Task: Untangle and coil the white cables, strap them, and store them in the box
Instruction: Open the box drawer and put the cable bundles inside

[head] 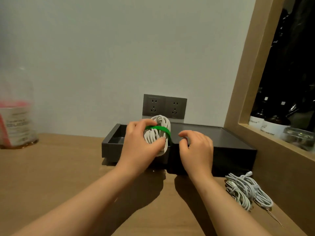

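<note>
Box at back of desk, tray open at left; inside dim, looks empty, we can't confirm. Tangle loose on desk, right of box. Coil above tray in left hand, fingers and thumb curled round it. Right hand just beside, loosely curled, holding nothing. We judge coil light, springy; grip across strap.

At frame centre we see a coiled white cable, its loops bunched upright and wrapped by a green strap. The left hand grips it above the dark box, whose tray seems slid open leftward. At lower right, a second white cable lies tangled just in front of the box.
</note>
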Available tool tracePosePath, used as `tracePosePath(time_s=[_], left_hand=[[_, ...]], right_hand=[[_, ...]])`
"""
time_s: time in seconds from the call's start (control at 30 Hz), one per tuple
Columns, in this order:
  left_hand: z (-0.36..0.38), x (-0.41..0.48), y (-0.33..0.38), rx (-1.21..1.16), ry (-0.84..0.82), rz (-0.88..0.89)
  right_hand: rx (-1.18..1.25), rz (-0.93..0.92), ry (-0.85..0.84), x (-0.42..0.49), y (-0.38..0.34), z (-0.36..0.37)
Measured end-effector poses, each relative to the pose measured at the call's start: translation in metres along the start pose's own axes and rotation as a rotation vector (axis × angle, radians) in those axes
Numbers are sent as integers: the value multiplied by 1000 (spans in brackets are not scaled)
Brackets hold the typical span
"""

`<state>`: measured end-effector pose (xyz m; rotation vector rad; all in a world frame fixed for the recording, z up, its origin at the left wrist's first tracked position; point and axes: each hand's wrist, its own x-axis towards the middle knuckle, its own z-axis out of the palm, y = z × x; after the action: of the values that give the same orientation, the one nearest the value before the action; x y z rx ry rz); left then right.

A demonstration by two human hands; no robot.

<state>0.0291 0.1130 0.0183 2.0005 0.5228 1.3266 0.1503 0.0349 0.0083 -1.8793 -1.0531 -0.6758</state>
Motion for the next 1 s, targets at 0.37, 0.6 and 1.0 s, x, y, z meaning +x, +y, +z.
tracePosePath(time_s=[0.37, 0.6, 1.0], left_hand=[[45, 98, -54, 165, -272, -614], [45, 103, -48, 397, -672, -487], [53, 104, -49, 445, -659, -396]], right_hand=[[-191, 68, 68, 16, 19, 44], [-145, 61, 151, 15, 24, 50], [-133, 75, 179, 15, 22, 52]])
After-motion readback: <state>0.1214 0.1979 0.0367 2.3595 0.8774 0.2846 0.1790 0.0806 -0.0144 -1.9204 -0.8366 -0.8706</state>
